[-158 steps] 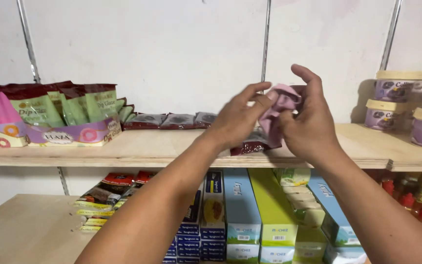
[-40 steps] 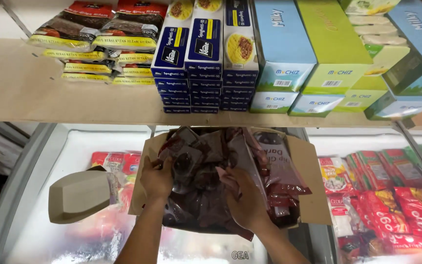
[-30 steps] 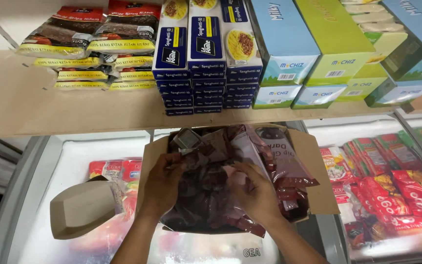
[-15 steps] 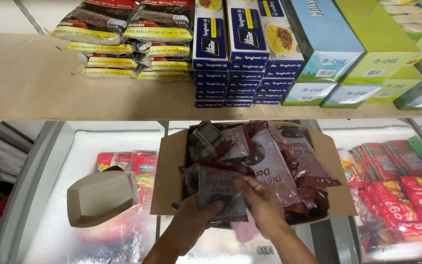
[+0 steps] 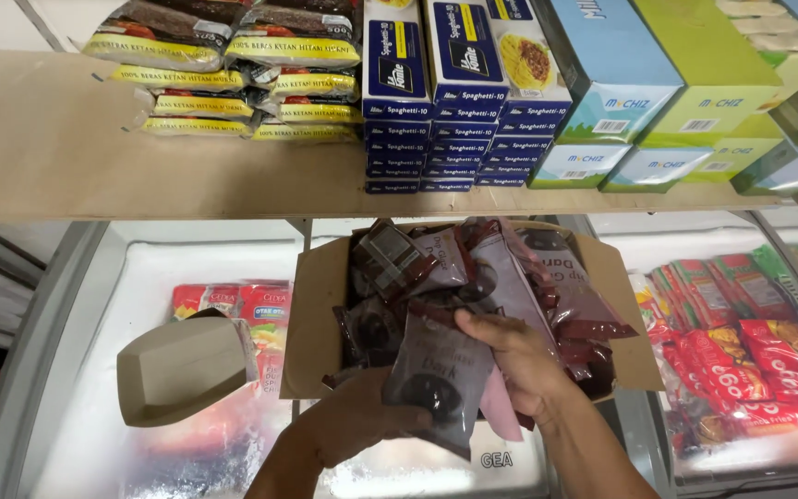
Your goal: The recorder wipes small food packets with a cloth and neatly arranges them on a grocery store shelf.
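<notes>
Gripping dark snack packet (image 5: 436, 381) with both left hand (image 5: 355, 427) and right hand (image 5: 521, 362), just above cardboard box (image 5: 318, 314) of similar packets on freezer lid (image 5: 140, 268)

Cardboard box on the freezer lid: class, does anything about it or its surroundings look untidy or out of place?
Yes. The cardboard box sits on the chest freezer's glass lid, its dark snack packets heaped at all angles and spilling over the rim. A loose cardboard tray lies tilted beside it. Both hands hold one packet.

Both hands (image 5: 510, 365) gripping dark snack packets (image 5: 441, 374), over cardboard box (image 5: 311, 314)
</notes>
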